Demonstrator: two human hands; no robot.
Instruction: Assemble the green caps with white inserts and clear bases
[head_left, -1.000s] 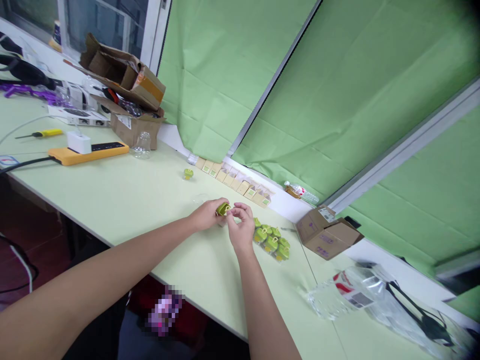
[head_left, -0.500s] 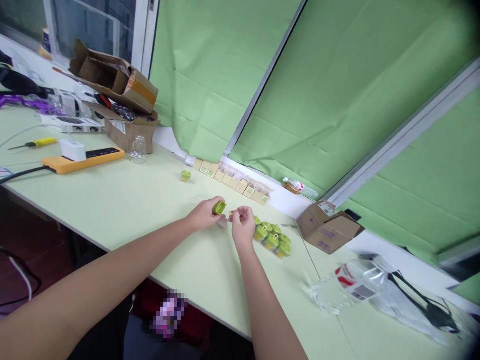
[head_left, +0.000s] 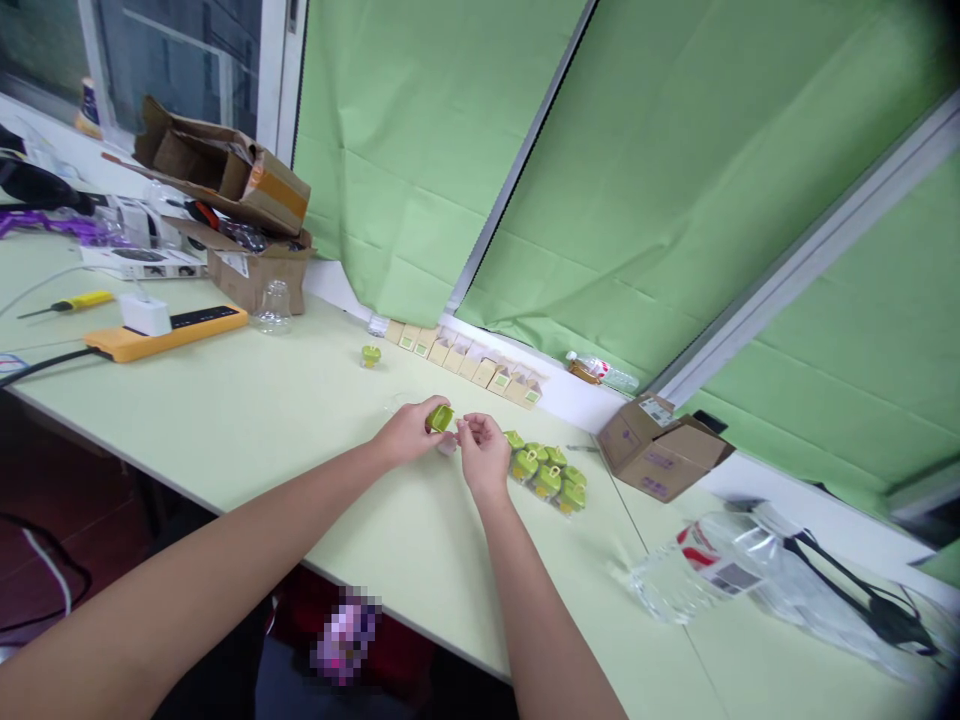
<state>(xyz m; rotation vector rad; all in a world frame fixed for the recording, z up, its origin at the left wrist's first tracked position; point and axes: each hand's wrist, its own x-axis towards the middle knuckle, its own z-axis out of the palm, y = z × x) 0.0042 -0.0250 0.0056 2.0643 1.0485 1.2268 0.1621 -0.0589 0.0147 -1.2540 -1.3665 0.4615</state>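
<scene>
The pale green bench was busy around the two hands. Taking clock directions from the held piece, a row of small tan cardboard boxes ran along the back edge at one o'clock, and a lone clear container with a green lid stood near ten o'clock. Further out towards ten were a clear plastic cup and, between nine and ten, a long orange power strip carrying a white block plug. At four o'clock, just beyond the right hand, sat a tight cluster of clear containers with green lids; well past it lay a large clear plastic bottle with a red-and-white label. A brown cardboard carton rested at three o'clock.

The held piece was a small, hollow, olive-green plastic part, tilted with its open side showing. A pale, translucent part showed just below it — whether joined could not be told.

The left hand lay at the piece's eight o'clock, its fingers gripping it. The right fingers were pinched together near its four o'clock — whether they held anything was unclear.
</scene>
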